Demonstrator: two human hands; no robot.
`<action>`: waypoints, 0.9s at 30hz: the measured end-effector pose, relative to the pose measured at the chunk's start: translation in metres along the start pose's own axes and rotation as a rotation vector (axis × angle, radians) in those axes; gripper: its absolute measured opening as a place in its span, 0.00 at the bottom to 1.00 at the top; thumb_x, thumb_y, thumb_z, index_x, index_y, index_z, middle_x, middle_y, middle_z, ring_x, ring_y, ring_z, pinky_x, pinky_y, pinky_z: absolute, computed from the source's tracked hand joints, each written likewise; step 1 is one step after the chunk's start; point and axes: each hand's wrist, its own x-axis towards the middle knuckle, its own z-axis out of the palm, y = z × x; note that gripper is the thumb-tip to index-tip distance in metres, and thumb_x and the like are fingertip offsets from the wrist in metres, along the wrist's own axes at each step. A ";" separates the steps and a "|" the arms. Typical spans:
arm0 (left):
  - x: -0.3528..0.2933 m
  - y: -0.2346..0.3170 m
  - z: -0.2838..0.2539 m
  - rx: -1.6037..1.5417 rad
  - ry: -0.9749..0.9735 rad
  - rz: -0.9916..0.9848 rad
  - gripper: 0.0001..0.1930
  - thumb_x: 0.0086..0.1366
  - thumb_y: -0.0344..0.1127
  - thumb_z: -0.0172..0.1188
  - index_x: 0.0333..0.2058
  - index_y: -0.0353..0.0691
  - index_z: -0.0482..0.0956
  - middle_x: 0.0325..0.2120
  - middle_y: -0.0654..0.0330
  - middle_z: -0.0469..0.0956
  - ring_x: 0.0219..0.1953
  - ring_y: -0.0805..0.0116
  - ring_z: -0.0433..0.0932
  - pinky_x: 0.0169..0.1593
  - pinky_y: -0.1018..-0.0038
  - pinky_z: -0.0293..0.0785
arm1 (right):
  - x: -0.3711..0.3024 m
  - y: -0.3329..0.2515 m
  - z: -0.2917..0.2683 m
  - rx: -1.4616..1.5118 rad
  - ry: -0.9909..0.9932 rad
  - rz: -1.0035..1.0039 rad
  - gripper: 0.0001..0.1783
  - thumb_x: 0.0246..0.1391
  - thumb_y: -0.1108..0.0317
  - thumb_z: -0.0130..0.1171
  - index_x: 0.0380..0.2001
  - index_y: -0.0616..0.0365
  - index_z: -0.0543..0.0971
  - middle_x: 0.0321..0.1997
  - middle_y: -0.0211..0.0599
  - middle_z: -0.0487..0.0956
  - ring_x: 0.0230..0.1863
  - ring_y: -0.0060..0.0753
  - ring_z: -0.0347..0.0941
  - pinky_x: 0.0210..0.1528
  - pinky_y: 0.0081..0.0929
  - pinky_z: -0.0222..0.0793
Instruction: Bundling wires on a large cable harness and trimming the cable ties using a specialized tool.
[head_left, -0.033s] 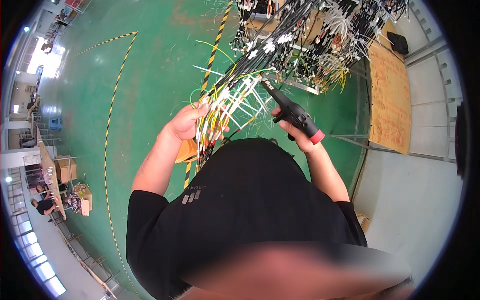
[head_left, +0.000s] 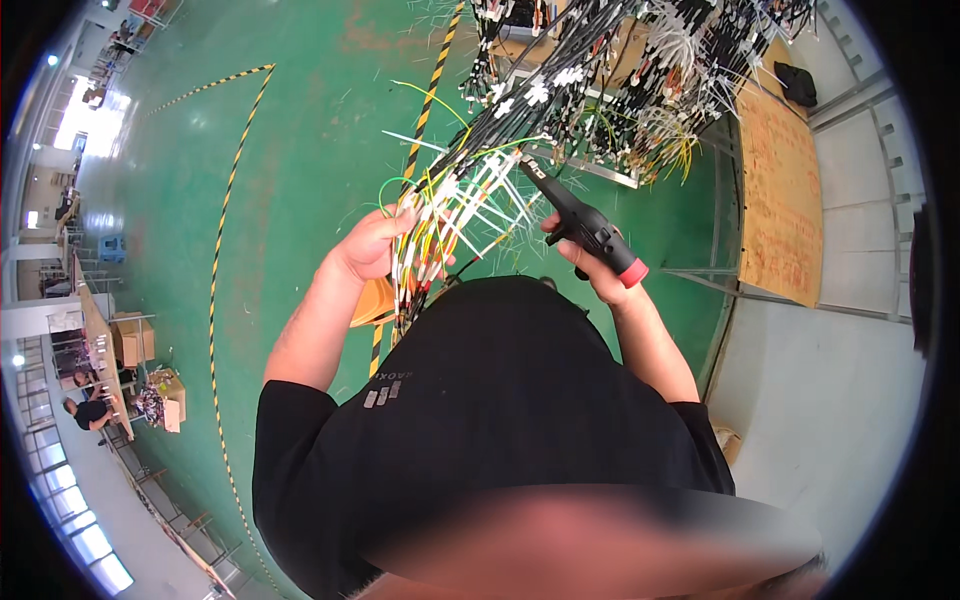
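Note:
My left hand [head_left: 378, 243] is closed around a bundle of wires [head_left: 420, 225] in white, yellow, green, red and black. My right hand [head_left: 603, 272] grips a black cable tie gun [head_left: 585, 222] with a red rear end. The gun's narrow nose points up and left, close to the bundle; whether it touches a tie cannot be made out. Several white cable ties [head_left: 485, 212] stick out from the bundle between my hands. From there the wires run up and right into a thick black harness [head_left: 510, 110] with white connectors. Fingers behind the bundle are partly hidden.
More black and white wiring hangs in a mass [head_left: 680, 75] at the upper right, over a metal frame [head_left: 590, 168]. A plywood board [head_left: 780, 200] stands right. An orange stool seat [head_left: 372, 302] is below my left hand. Striped tape [head_left: 213, 290] marks the green floor; people [head_left: 88, 408] work far left.

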 end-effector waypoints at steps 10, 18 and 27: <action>0.009 0.003 0.030 0.182 0.337 0.011 0.21 0.66 0.28 0.72 0.54 0.35 0.75 0.38 0.55 0.84 0.33 0.58 0.88 0.32 0.64 0.89 | 0.003 0.035 -0.005 0.001 -0.059 -0.004 0.21 0.62 0.73 0.68 0.58 0.58 0.80 0.53 0.33 0.84 0.58 0.31 0.78 0.65 0.36 0.71; 0.012 0.004 0.043 0.251 0.443 -0.016 0.14 0.67 0.32 0.73 0.46 0.36 0.77 0.31 0.57 0.83 0.28 0.63 0.87 0.31 0.66 0.88 | 0.016 0.054 -0.008 -0.055 -0.087 -0.037 0.22 0.63 0.68 0.70 0.59 0.56 0.81 0.52 0.33 0.84 0.56 0.29 0.78 0.63 0.33 0.71; 0.008 0.006 0.035 0.148 0.356 -0.026 0.14 0.68 0.33 0.72 0.46 0.35 0.78 0.29 0.56 0.83 0.27 0.61 0.87 0.31 0.63 0.89 | 0.019 0.059 -0.004 0.097 -0.164 -0.069 0.27 0.65 0.67 0.69 0.66 0.56 0.77 0.60 0.35 0.84 0.63 0.32 0.77 0.65 0.34 0.71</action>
